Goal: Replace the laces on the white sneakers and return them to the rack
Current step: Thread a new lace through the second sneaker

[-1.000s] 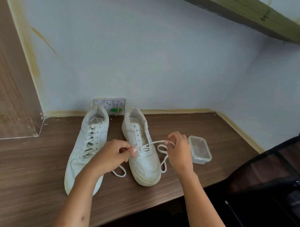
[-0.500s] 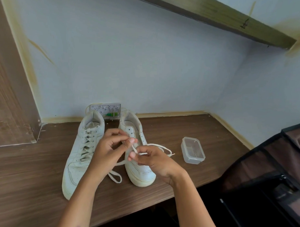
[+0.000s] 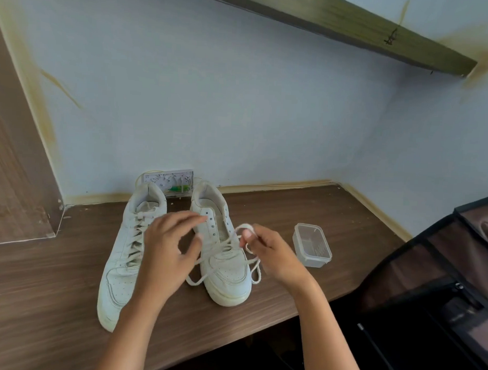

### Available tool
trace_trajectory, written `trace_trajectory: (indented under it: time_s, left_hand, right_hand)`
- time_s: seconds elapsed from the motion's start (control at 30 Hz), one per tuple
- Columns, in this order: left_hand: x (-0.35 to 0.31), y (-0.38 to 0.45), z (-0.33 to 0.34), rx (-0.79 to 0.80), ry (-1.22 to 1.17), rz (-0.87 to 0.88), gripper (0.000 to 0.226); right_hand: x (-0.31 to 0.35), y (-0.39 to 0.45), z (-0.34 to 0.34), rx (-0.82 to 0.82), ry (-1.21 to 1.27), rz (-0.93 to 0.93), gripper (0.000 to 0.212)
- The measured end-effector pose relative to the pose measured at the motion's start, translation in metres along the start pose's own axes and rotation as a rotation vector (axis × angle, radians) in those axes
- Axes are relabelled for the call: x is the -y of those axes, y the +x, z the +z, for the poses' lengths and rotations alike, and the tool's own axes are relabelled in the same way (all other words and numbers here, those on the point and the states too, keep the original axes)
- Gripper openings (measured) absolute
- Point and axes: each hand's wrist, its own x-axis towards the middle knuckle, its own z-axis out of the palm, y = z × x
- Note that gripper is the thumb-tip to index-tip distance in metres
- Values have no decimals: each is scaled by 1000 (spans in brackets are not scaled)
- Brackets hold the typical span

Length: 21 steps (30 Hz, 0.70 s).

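The left sneaker (image 3: 130,252) lies fully laced on the desk (image 3: 40,288). The left hand (image 3: 165,254) hovers spread, holding nothing. The right sneaker (image 3: 223,256), just beside, has its lace (image 3: 224,249) through the near eyelets only. The right hand (image 3: 273,255) pinches a lace loop. Good practice: draw both ends even before threading the next pair. A plastic box (image 3: 312,245) sits right.

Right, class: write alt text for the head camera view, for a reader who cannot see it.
Two bare hands lace the right-hand white sneaker on a wooden desk: the right hand pinches a lace loop, the left hand hovers open. The other sneaker is laced; a clear plastic container sits alongside.
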Motion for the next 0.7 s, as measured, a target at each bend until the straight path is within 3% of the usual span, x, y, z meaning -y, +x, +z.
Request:
trace_trajectory:
  time_s: [0.1,0.17,0.27,0.37,0.57,0.7]
  left_hand:
    - [-11,0,11,144,-126,54,39]
    - [-11,-2,18,150,-162,62,33]
    - [-9,-2,17,30,-158,18,14]
    - [1,-1,7,-124,2,-56,11]
    - [27,4,-5,-178,260,4,2]
    - [21,4,-1,-63,161,77,33]
  right_hand:
    - [2,2,12,93,-56,-70,30]
    - [1,3,15,118,-75,-76,28]
    - [0,5,10,124,-87,-53,23]
    - [-5,5,-3,46,-54,-10,19]
    - [-17,8,-19,-127,-110,30,18]
    - [-13,7,-10,-127,-247,-34,22]
